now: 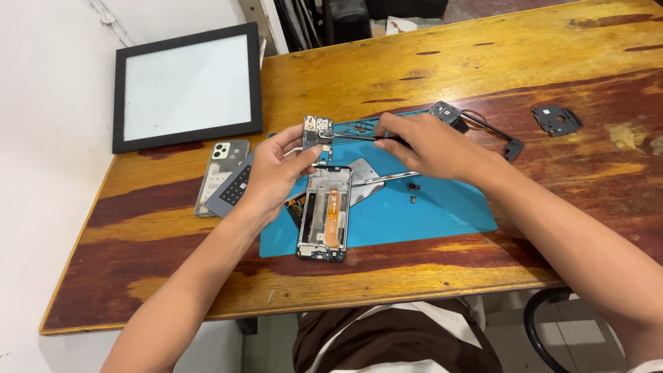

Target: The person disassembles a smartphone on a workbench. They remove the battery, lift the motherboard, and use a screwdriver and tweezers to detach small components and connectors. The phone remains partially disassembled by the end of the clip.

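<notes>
My left hand (276, 169) pinches a small blue-green circuit board (317, 132) above the blue mat's (428, 211) far edge; my right hand (425, 145) grips black tweezers (356, 137) touching it. An opened phone frame (324, 213) lies below, overhanging the mat's near edge.

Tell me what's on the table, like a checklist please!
Surface: worn wooden table with a blue work mat.
Job's things: small circuit board in the left hand; thin black tool in the right hand, tip on the board; opened phone frame on the mat.
Clutter: phone back cover, black plastic pieces, small loose parts.
Hands: both busy, holding.
Cables: orange ribbon strip inside the frame.
Surroundings: black-framed panel, white wall.
</notes>
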